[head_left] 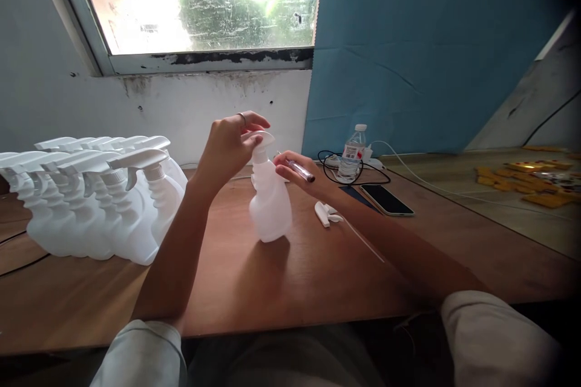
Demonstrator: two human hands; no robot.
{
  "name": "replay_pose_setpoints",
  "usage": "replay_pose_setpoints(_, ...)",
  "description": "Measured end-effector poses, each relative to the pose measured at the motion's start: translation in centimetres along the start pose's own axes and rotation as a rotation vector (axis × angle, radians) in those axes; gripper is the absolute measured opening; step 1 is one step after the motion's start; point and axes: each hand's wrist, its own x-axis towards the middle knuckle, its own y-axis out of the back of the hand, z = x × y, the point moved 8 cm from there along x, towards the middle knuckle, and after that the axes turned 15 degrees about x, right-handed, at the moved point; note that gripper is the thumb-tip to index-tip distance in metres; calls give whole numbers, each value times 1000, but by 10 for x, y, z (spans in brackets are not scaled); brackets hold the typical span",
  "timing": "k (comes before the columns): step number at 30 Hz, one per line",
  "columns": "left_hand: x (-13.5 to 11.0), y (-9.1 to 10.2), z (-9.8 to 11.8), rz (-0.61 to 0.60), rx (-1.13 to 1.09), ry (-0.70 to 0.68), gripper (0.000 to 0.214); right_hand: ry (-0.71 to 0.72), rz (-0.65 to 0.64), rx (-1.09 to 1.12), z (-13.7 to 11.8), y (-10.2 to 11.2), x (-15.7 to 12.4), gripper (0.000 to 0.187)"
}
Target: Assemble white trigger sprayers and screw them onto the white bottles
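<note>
- Standing upright near the middle of the brown wooden table (pixel 254 296): one white translucent plastic spray bottle (pixel 271 208), base flat on the wood.
- White trigger spray head (pixel 262 139): sits at the bottle's neck, pinched from above by the left hand (pixel 229 148), fingers curled round it.
- Right hand (pixel 295 174): just beside the bottle's neck, fingers closed on a slim clear pen-like stick (pixel 303 172) with a dark tip pointing right.
- Row of white plastic spray bottles (pixel 91 199), triggers fitted: packed together at the left of the table.
- Loose white trigger head (pixel 325 213) with thin dip tube: lying right of the bottle.
- Small clear water bottle (pixel 353 154), black cable (pixel 333 163), dark smartphone (pixel 387 199): further right, near the wall.
- Yellow flat pieces (pixel 521 184): scattered far right.
</note>
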Motion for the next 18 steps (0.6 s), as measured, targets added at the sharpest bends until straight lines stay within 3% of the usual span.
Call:
replay_pose_setpoints(3, 0, -8, 8, -35, -66, -37, 21, -80, -37, 191, -15, -15, 9, 36)
replay_pose_setpoints(6, 4, -10, 4, 40, -66, -38, 20, -210, -18, 460, -13, -23, 11, 36)
replay_pose_setpoints(8, 7, -10, -3, 120, -73, -12, 33, -247, 76, 595, -7, -16, 13, 36)
replay_pose_setpoints(10, 9, -16, -13, 117, -87, 40, 46, -227, 221, 664, 1, 1, 17, 37)
replay_pose_setpoints(12, 8, -37, -21, -50, -100, 110, 54, -155, 410, 699, 7, 27, 20, 41)
replay_pose_setpoints(15, -4, -78, -23, -421, -99, 187, 62, -56, 654, 782, 17, 62, 19, 43)
replay_pose_setpoints(18, -15, -104, -18, -562, -123, 208, 64, -13, 719, 843, 22, 80, 20, 47)
